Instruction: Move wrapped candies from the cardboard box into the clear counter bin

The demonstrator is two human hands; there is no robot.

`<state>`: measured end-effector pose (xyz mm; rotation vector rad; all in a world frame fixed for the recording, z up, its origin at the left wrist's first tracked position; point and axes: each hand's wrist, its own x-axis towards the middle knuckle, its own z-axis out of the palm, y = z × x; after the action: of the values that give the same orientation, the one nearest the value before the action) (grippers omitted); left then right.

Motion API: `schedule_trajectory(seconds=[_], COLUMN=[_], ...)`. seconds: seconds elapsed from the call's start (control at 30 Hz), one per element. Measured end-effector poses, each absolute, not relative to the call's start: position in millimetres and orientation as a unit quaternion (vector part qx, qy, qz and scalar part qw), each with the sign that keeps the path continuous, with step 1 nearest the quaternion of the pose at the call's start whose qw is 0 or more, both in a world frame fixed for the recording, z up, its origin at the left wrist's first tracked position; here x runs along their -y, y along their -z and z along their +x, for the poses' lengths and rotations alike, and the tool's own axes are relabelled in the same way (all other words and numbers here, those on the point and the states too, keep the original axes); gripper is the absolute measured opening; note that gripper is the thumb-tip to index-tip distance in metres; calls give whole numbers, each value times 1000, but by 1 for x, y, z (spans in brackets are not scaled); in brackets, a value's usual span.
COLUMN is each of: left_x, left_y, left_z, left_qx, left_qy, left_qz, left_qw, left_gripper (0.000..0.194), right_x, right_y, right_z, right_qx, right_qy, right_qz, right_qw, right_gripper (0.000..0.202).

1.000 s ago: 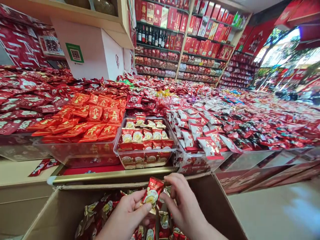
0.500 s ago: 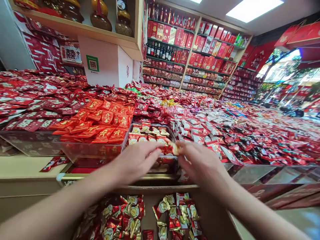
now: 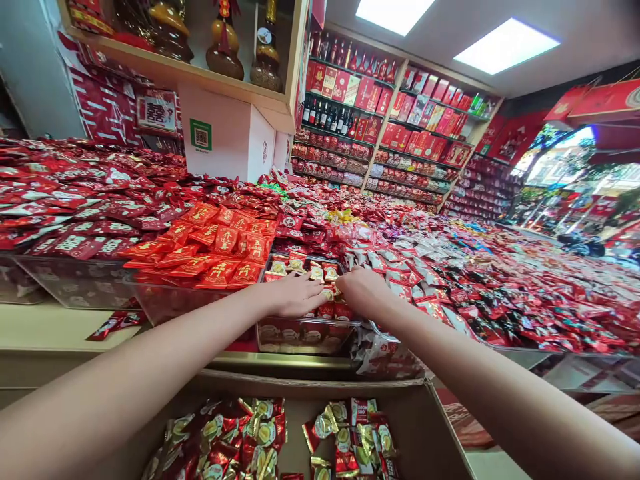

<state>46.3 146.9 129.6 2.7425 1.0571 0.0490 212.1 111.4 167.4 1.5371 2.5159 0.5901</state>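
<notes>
Over the clear plastic tray point(image 3: 300, 337) of durian candies point(image 3: 316, 272) on the counter point(image 3: 45, 330), the left hand point(image 3: 295, 295) is laid flat, fingers loosely apart; the right hand point(image 3: 363, 291) is seemingly pinched on a candy, partly hidden.

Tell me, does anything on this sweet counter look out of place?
One thing: a red packet lies alone on the cream ledge at the left, outside the clear trays. Both hands, left hand and right hand, rest on the neatly rowed durian candies.
</notes>
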Motion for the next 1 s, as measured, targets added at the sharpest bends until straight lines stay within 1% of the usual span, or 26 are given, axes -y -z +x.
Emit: schedule_trajectory(seconds=[0.13,0.33,0.47,0.63,0.83,1.0], left_x=[-147,-146,-140,-132,-130,-129], left_y=[-128,-129,-131,-134,-132,-131], left_z=[48,54,56,58,61,62], left_qx=[-358,-314,-321,-366,-396,-417], left_qy=[-17,-19,-19,-20,-22,-15], left_qz=[929,944,941,924,912,903], left_qw=[96,95,102,106,108,107], left_gripper=[67,66,73,78,71,73], right_x=[-116,-124,-131,-136,-140,-150], right_y=[-171,-170,-171,-170,-166,-167], right_z=[210,208,208,206,200,196], right_qx=[-843,-844,-842,-838,-835,-838], right_qy=[-184,-166,-143,-128,-119,-86], right_qz=[495,493,503,514,526,522], right_qw=[100,130,137,130,112,132], right_gripper=[24,27,27,30,32,31])
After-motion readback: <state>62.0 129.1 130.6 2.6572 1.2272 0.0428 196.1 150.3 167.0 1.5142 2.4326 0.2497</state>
